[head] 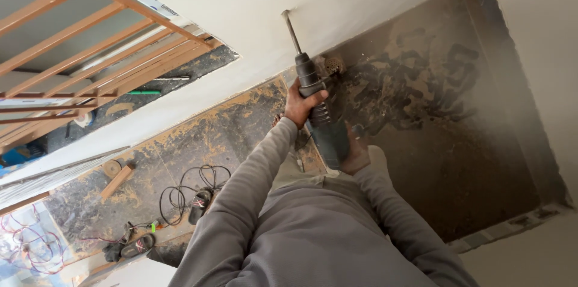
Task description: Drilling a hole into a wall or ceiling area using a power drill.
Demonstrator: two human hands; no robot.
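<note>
1. The left hand [299,105] is wrapped tight around the front barrel of the rotary hammer drill [319,120]; the right hand [356,156] is closed on the rear handle, partly hidden by the drill body.
2. The drill sits between both hands, with its bit [291,29] pressed at a slant against the white wall [253,28].
3. That slant may let the bit skate or jam, twisting the drill in either grip.
4. Dust around the dark opening [439,112] could blur the view.
5. The black cable [186,191] coiled on the floor [198,142] beside the sandals [137,245] is a likely tripping risk.
</note>
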